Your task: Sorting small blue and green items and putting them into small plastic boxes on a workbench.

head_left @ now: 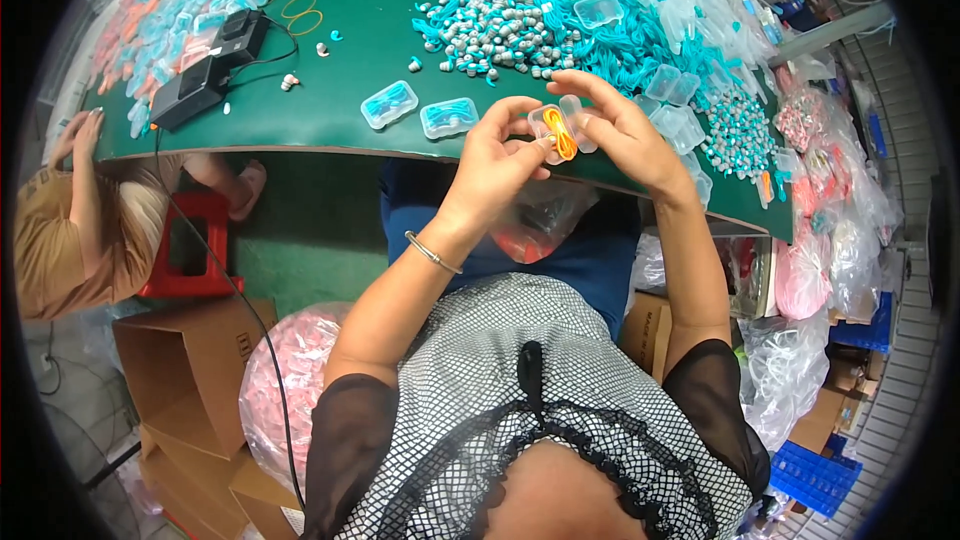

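Observation:
Between my hands, just over the table's front edge, is a small clear plastic case (538,123) with its lid up. A coiled yellow-orange cord (560,133) lies in it. My left hand (500,155) is closed on the case's left side, thumb at the cord. With fingers curved round the other side, my right hand (630,140) grips the clear lid (572,108). Two similar closed cases with blue cords, one case (389,104) and another case (449,118), lie left of my hands.
Beyond my hands lies a heap of grey-and-blue earplugs (495,30), beside a tangle of blue cords (640,50). Black boxes (190,90) with a cable stand at the left on the green table (330,70). A co-worker's hand (88,135) rests at the far left edge.

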`<state>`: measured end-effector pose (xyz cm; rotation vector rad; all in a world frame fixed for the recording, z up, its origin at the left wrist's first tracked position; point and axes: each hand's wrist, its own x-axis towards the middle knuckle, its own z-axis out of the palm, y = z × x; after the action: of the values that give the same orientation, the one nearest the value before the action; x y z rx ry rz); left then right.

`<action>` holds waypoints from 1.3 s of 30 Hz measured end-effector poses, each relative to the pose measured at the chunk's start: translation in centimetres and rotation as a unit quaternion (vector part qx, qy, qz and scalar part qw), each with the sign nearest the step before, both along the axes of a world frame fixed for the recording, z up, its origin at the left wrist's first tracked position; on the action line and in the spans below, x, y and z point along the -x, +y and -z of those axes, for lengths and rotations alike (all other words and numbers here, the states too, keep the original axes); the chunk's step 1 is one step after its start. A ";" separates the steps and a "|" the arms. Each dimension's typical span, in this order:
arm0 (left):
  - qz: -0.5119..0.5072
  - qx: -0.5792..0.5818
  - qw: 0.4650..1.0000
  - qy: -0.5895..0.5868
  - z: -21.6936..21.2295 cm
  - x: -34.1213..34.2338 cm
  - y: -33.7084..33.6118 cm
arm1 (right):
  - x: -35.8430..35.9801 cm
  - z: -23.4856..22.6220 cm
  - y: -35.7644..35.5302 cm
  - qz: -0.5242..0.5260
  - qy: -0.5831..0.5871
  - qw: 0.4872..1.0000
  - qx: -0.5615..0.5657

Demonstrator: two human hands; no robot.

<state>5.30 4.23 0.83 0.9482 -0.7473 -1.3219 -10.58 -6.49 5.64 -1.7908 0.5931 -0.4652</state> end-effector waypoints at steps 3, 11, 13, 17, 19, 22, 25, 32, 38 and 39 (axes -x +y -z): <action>-0.037 -0.003 0.999 0.016 0.6 -0.5 0.5 | -1.3 -0.6 1.4 0.041 0.019 0.996 0.075; -0.027 0.053 0.996 0.069 1.3 -0.7 0.3 | -1.6 -0.3 2.9 0.106 0.024 0.949 0.295; -0.042 0.048 0.996 0.063 0.5 -1.9 0.6 | -2.5 -0.2 3.1 0.096 0.010 0.954 0.283; -0.097 0.054 0.993 0.026 -0.6 -4.7 0.8 | -4.1 -0.6 3.7 0.106 -0.041 0.946 0.302; -0.130 0.058 0.990 -0.008 -1.1 -6.5 0.8 | -4.8 -0.9 4.1 0.125 -0.065 0.938 0.316; -0.178 0.059 0.982 -0.020 -1.1 -8.3 1.7 | -5.2 -0.4 3.9 0.110 -0.046 0.936 0.330; -0.180 0.043 0.983 -0.001 -1.0 -7.6 2.1 | -6.5 -0.1 4.1 0.112 -0.070 0.939 0.319; -0.205 0.055 0.977 0.026 -0.4 -6.5 2.4 | -8.9 0.3 4.7 0.066 -0.092 0.921 0.371; -0.251 0.077 0.964 -0.031 -0.4 -8.4 3.0 | -8.4 0.5 5.6 0.080 -0.090 0.931 0.345; -0.263 0.083 0.961 -0.033 -0.5 -9.0 3.2 | -8.2 0.5 5.7 0.078 -0.082 0.941 0.320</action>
<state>14.35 7.42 1.29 0.9731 -0.5893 -0.7543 -2.34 -0.82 5.10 -2.2922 0.4992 -0.9941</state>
